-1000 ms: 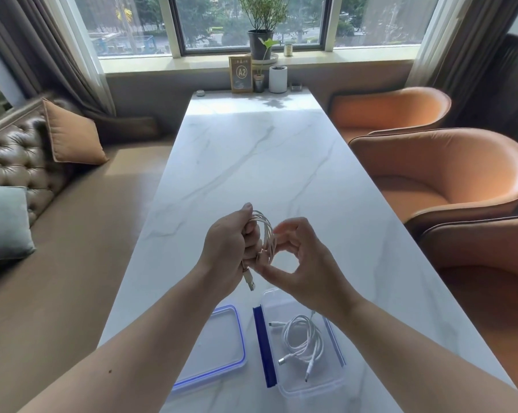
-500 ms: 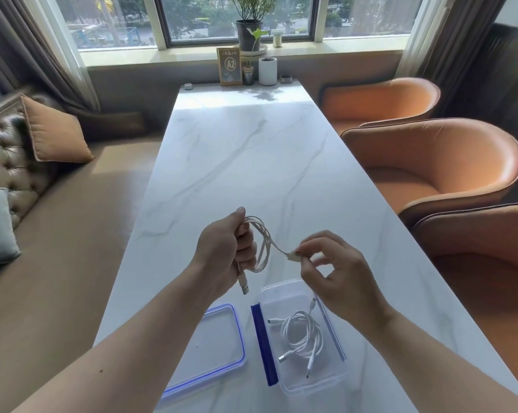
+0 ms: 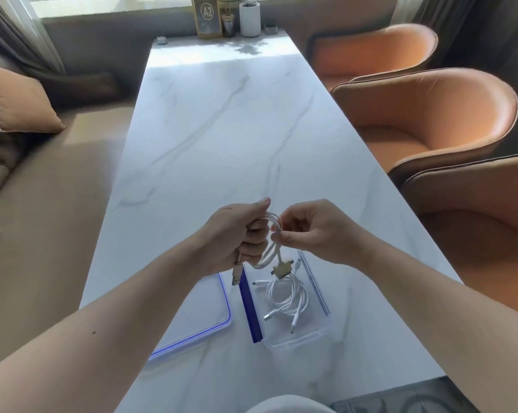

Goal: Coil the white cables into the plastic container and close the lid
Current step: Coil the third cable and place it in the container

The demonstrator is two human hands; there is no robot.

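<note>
left hand [image 3: 236, 236] seemingly hides cable [image 3: 265, 259] coil's middle

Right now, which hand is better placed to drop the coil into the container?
Probably left: the left hand grips the whole coil near the open container; the right hand only pinches one loop.

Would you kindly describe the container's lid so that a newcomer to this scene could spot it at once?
Start at the near end of the long white marble table. Beside the clear plastic container, on its left, lies the lid. Unlike the container, which holds a coiled white cable, it is shallow, empty and edged with a thin blue line.
</note>
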